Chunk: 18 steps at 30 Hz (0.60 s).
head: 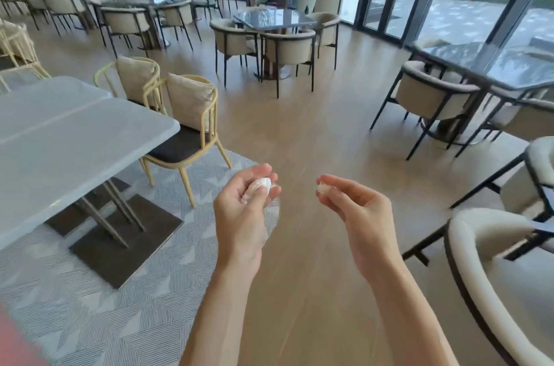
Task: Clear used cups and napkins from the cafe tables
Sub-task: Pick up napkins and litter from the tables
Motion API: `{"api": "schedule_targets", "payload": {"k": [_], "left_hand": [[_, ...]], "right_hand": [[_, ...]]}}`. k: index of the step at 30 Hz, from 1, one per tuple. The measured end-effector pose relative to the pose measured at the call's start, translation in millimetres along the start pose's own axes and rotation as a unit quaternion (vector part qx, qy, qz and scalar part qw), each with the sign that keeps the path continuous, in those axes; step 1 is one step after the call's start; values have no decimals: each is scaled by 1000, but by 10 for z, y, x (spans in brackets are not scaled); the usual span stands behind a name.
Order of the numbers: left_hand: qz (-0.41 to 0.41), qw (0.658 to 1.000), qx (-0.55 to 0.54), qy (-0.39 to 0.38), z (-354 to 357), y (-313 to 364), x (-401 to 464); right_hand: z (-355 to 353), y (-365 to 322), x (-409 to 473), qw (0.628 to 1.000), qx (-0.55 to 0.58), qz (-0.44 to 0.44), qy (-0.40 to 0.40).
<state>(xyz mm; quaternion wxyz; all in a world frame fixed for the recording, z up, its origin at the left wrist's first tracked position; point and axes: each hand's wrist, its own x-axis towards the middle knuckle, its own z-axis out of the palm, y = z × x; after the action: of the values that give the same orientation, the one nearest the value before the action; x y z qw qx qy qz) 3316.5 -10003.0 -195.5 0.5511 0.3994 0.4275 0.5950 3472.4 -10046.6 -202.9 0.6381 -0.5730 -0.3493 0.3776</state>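
Both hands are raised over the wooden floor (299,132), well apart from each other, each carrying paper. The left hand (244,200), at about seven o'clock from the centre of the view, has its fingers curled round a crumpled white napkin (264,183) balled up at the fingertips. The right hand (356,206), at about five o'clock, pinches a smaller scrap of napkin (323,187) between thumb and fingertips; little of it shows past the fingers. Such paper looks almost weightless, soft and easily squashed, so it should need only a light squeeze, though a loose wad can probably shed bits or slip out when the arm swings. Closing the whole fist round each ball, rather than holding it at the tips, seems the safer hold for carrying. The grey table (75,138) at nine o'clock shows no cups or napkins on the part in view, and the dark-topped table (274,19) lies at twelve o'clock among beige chairs.
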Motion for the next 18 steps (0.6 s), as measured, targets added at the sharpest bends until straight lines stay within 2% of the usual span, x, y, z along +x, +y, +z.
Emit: {"api": "schedule_targets", "payload": {"k": [11, 18], "left_hand": [[7, 999, 42, -16, 1030, -619, 2149], [51, 997, 52, 20, 1990, -577, 3851]], "right_hand": [[19, 303, 2520, 998, 47, 9, 39], [305, 123, 4616, 995, 101, 0, -11]]}}
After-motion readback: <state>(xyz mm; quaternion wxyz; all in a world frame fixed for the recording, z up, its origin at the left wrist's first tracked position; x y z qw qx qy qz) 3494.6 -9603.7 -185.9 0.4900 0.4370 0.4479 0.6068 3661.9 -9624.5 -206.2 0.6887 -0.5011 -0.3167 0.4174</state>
